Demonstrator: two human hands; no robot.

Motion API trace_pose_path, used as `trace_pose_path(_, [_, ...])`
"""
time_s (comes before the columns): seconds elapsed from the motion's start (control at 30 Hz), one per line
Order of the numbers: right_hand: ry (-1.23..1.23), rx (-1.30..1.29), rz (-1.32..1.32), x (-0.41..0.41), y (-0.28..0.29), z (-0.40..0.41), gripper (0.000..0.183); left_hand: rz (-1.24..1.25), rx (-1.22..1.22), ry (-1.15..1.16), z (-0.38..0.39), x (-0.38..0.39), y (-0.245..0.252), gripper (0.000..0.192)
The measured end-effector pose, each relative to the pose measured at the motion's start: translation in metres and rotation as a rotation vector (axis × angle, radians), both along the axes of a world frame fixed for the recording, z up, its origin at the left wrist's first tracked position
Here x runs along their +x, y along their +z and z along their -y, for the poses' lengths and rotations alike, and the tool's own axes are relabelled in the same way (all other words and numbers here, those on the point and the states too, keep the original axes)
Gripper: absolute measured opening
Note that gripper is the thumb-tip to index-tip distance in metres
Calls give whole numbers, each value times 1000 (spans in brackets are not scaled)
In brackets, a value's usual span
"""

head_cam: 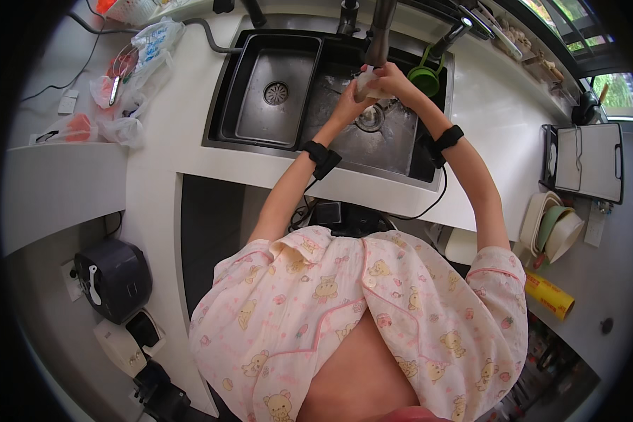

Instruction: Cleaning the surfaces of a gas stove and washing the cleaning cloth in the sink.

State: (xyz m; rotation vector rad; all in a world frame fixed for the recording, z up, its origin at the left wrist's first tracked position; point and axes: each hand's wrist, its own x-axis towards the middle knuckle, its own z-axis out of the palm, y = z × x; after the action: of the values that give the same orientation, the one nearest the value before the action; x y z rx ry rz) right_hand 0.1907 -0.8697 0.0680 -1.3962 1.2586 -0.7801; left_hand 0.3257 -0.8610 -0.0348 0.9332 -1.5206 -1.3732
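Observation:
Both of my hands are over the right basin of the black double sink (343, 166), under the dark faucet head (378, 50). Between my left hand (351, 103) and my right hand (393, 82) is a whitish, translucent item (369, 84), whose kind I cannot tell. The fingers of both hands close around it and partly hide it. Just below them lies the basin's drain (370, 117) with something pale in it. A green round strainer or cup (424, 79) hangs at the right side of the basin, close to my right hand.
A metal tray with a drain (277, 94) fills the left basin. Plastic bags (137, 89) and a wire skimmer (115, 90) lie on the left counter. At the right are a cutting board (588, 158) in a rack and stacked basins (546, 227). Cables hang from both black wristbands.

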Motion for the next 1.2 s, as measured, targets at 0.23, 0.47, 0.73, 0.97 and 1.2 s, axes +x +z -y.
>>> trace_pose_path(0.23, [-1, -385, -585, -20, -4, 12, 29, -101, 108, -13, 2, 10, 18, 27])
trace_pose_path(0.47, [-28, -149, -786, -18, 6, 11, 28, -127, 50, 212, 12, 20, 33, 12])
trace_pose_path(0.73, [-59, -74, -525, -38, 10, 11, 23, -73, -6, 232, 22, 32, 34, 9])
trace_pose_path(0.97, [-94, -156, -168, -21, -6, 20, 19, 116, -132, 196, 20, 32, 17, 21])
trace_pose_path(1.2, [-69, -142, -277, 19, 21, -10, 21, 237, -238, 97, 3, -3, -5, 44])
